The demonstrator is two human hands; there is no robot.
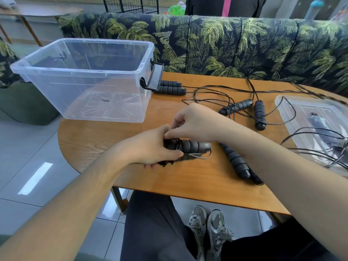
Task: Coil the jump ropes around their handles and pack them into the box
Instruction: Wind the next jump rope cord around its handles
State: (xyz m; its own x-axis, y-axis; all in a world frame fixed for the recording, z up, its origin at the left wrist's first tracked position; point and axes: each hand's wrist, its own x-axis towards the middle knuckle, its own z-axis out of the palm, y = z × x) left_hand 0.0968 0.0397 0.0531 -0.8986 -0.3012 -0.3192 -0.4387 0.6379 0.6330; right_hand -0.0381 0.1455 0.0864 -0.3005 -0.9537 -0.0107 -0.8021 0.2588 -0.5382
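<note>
head view: one frame, looking down over a wooden surface [116, 132] at both hands.
left hand [150, 147]: curled round the near-left end of a black handle pair [190, 146], holding it just above the surface.
right hand [194, 123]: directly over the same end, fingertips pinched together at the left hand's knuckles; it appears to hold a turn of cord, but the cord itself is hidden there.
hands: together, touching, both on the one bundle.
bundle axis: lies left to right, free end pointing right; a loose loop of cord [201, 157] hangs under it.
box [82, 53]: clear, open, far left of the hands; nothing packed inside that shows. its long side runs roughly with the bundle's axis.
nearer hand: the left is on the box side, so judged the natural one to carry the bundle over.
step judged: winding nearly done on this rope; tail not yet tucked.
other ropes: one pair [171, 87] by the box latch, two handles [259, 113] mid-surface, one [235, 161] under the right forearm, cords uncoiled.
lid [282, 102]: far right, cord lying across it.
risk judged: loose loop may unwind in transfer.
</note>
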